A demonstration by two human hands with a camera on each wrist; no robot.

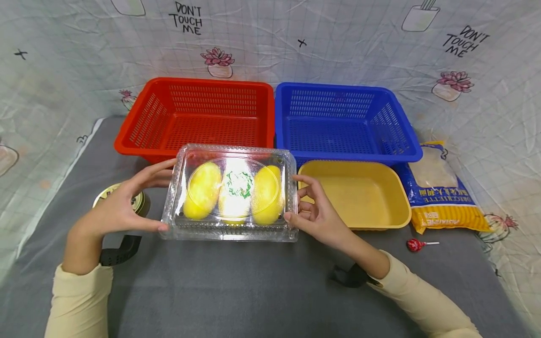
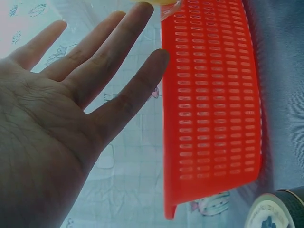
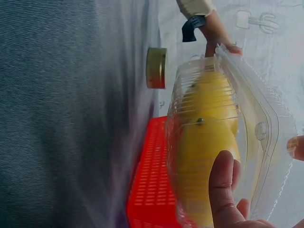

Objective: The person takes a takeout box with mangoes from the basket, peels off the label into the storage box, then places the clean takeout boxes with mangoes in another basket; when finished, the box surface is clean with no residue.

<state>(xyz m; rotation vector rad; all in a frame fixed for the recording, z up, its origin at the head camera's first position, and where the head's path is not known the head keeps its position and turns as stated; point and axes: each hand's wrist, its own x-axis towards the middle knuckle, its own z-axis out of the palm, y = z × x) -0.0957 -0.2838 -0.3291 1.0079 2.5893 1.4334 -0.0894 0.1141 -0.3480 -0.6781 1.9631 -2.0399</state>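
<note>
A clear plastic clamshell box (image 1: 228, 232) with three yellow mangoes (image 1: 268, 195) inside is held up between both hands. My left hand (image 1: 120, 202) spans its left side, thumb at the near corner and fingers at the far one. In the left wrist view its fingers (image 2: 126, 99) look long and spread, with only a bit of the box at the top edge. On the right side, my right hand (image 1: 317, 211) grips the box with bent fingers. The right wrist view shows its thumb (image 3: 223, 185) against the box wall, in front of the mangoes.
Behind the box stand a red basket (image 1: 211, 82) and a blue basket (image 1: 346, 157). A yellow basin (image 1: 355, 225) is in front of the blue one. Rightward lie a pasta bag (image 1: 444, 197) and a red lollipop (image 1: 415, 244). A round tin (image 1: 141, 202) stands partly behind my left hand.
</note>
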